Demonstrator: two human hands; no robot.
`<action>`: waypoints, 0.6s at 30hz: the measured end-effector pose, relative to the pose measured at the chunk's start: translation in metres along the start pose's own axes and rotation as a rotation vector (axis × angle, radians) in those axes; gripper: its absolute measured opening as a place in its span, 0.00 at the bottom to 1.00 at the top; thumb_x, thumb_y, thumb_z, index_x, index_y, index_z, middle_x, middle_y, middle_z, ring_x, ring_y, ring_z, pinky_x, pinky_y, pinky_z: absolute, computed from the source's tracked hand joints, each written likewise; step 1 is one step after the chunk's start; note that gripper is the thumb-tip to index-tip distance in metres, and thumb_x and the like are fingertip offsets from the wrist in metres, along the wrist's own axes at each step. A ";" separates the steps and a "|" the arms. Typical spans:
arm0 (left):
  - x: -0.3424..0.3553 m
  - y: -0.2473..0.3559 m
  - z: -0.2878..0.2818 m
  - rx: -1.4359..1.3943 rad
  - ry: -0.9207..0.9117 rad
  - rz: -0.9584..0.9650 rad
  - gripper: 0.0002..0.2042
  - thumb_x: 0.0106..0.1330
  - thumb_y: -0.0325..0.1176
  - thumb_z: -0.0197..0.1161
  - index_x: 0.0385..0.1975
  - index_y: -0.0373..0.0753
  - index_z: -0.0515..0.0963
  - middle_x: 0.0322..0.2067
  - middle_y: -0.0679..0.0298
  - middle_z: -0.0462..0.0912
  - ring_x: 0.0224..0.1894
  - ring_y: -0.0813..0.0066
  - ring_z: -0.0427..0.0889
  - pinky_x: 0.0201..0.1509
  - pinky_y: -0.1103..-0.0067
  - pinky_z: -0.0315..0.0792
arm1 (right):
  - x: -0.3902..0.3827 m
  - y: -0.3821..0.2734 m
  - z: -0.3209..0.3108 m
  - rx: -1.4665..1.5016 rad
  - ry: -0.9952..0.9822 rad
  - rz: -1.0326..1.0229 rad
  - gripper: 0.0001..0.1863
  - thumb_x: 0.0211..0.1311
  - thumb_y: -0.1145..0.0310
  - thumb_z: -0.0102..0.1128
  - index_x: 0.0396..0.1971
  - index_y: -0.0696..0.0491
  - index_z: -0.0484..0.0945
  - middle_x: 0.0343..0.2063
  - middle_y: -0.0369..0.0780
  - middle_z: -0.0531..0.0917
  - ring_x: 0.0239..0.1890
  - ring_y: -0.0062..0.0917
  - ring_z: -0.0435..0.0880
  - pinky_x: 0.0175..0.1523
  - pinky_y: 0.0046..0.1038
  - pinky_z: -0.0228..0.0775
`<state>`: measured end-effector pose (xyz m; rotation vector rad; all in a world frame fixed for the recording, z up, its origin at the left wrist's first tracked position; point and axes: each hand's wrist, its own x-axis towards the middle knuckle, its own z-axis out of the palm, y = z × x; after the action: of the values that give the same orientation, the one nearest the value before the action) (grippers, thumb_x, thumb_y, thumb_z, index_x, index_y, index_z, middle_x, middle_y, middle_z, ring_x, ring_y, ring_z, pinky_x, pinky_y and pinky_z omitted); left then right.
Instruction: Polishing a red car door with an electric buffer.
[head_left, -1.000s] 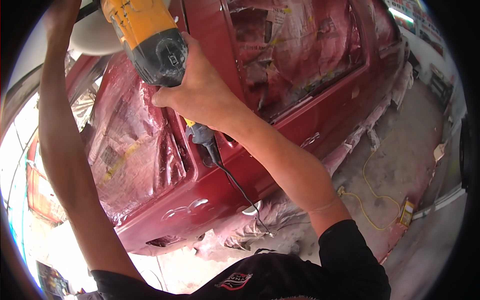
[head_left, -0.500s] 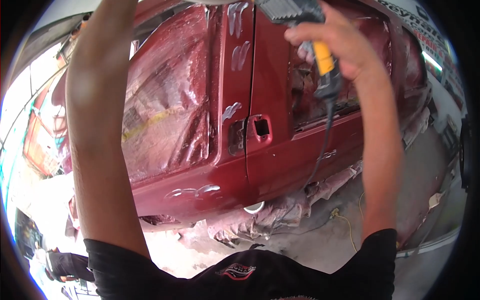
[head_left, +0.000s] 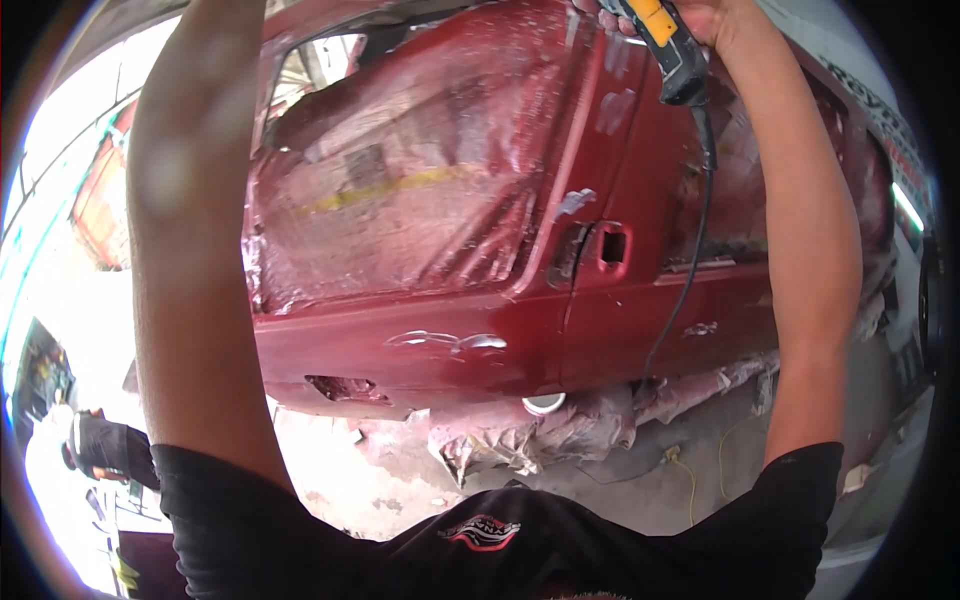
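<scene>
The bare left arm (head_left: 198, 270) extends toward 11 o'clock; the left hand is out of view, state indeterminable. At 1 o'clock, the right hand (head_left: 712, 20) is clamped around a yellow-and-black corded power tool (head_left: 682, 72). Beyond: a red vehicle body (head_left: 620, 330) with masked windows (head_left: 400, 225).

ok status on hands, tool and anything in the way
Right hand gripping yellow-and-black corded power tool, both cut by top edge. Left hand out of view. Cord hanging in front of red car door.
</scene>
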<state>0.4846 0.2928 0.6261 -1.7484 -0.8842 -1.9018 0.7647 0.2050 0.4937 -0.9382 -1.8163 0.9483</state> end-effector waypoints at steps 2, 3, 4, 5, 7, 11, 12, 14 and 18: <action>0.005 -0.026 -0.021 -0.011 0.023 -0.006 0.13 0.55 0.28 0.56 0.32 0.25 0.82 0.21 0.50 0.81 0.25 0.62 0.82 0.28 0.64 0.76 | 0.020 -0.007 0.019 -0.022 -0.004 -0.014 0.07 0.61 0.76 0.67 0.36 0.60 0.78 0.25 0.42 0.83 0.21 0.23 0.82 0.23 0.22 0.77; 0.005 -0.038 -0.031 -0.064 0.014 -0.024 0.13 0.55 0.28 0.56 0.33 0.24 0.82 0.21 0.50 0.81 0.25 0.62 0.82 0.28 0.64 0.76 | 0.029 -0.010 0.027 -0.037 0.017 -0.018 0.07 0.61 0.76 0.67 0.36 0.60 0.78 0.25 0.42 0.83 0.21 0.23 0.82 0.22 0.22 0.77; 0.005 -0.049 -0.041 -0.048 0.017 -0.029 0.13 0.55 0.28 0.56 0.33 0.24 0.82 0.21 0.50 0.81 0.25 0.62 0.82 0.28 0.64 0.76 | 0.038 -0.012 0.036 -0.033 0.000 -0.020 0.07 0.61 0.76 0.67 0.36 0.60 0.78 0.25 0.42 0.83 0.21 0.23 0.82 0.22 0.22 0.77; 0.006 -0.058 -0.051 -0.035 0.020 -0.028 0.13 0.55 0.28 0.56 0.33 0.24 0.82 0.22 0.49 0.82 0.26 0.62 0.83 0.29 0.64 0.77 | 0.047 -0.015 0.044 -0.031 -0.048 0.008 0.07 0.61 0.76 0.67 0.36 0.60 0.78 0.25 0.42 0.83 0.20 0.23 0.82 0.22 0.22 0.77; 0.006 -0.074 -0.071 -0.008 0.028 -0.028 0.14 0.55 0.28 0.56 0.34 0.24 0.82 0.23 0.49 0.82 0.27 0.61 0.84 0.29 0.64 0.78 | 0.066 -0.020 0.063 -0.030 -0.110 0.030 0.07 0.61 0.75 0.67 0.36 0.60 0.78 0.25 0.42 0.83 0.20 0.23 0.81 0.22 0.22 0.76; 0.007 -0.105 -0.102 0.043 0.069 -0.086 0.14 0.55 0.29 0.57 0.35 0.26 0.83 0.25 0.48 0.84 0.28 0.60 0.85 0.30 0.65 0.79 | 0.094 -0.028 0.099 -0.049 -0.085 0.005 0.08 0.61 0.76 0.66 0.37 0.61 0.78 0.25 0.42 0.82 0.18 0.22 0.80 0.21 0.21 0.75; 0.007 -0.113 -0.109 0.053 0.080 -0.095 0.14 0.55 0.30 0.57 0.35 0.27 0.83 0.25 0.48 0.84 0.28 0.60 0.86 0.30 0.66 0.79 | 0.100 -0.031 0.108 -0.070 -0.079 -0.009 0.08 0.61 0.76 0.66 0.37 0.61 0.78 0.25 0.41 0.82 0.18 0.22 0.79 0.21 0.21 0.75; 0.011 -0.129 -0.123 0.087 0.095 -0.101 0.14 0.55 0.30 0.58 0.35 0.27 0.84 0.25 0.48 0.85 0.29 0.60 0.86 0.31 0.66 0.79 | 0.114 -0.036 0.124 -0.078 -0.100 -0.021 0.08 0.61 0.76 0.66 0.37 0.61 0.77 0.24 0.41 0.82 0.18 0.22 0.80 0.20 0.21 0.75; 0.015 -0.165 -0.157 0.127 0.120 -0.100 0.13 0.54 0.31 0.60 0.33 0.27 0.84 0.25 0.47 0.85 0.28 0.60 0.86 0.32 0.67 0.79 | 0.141 -0.045 0.160 -0.062 -0.170 -0.024 0.08 0.61 0.76 0.66 0.37 0.60 0.76 0.24 0.41 0.81 0.17 0.21 0.80 0.20 0.20 0.75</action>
<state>0.2573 0.3053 0.6095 -1.5255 -1.0408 -1.9448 0.5602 0.2722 0.5263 -0.8941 -2.0057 0.9873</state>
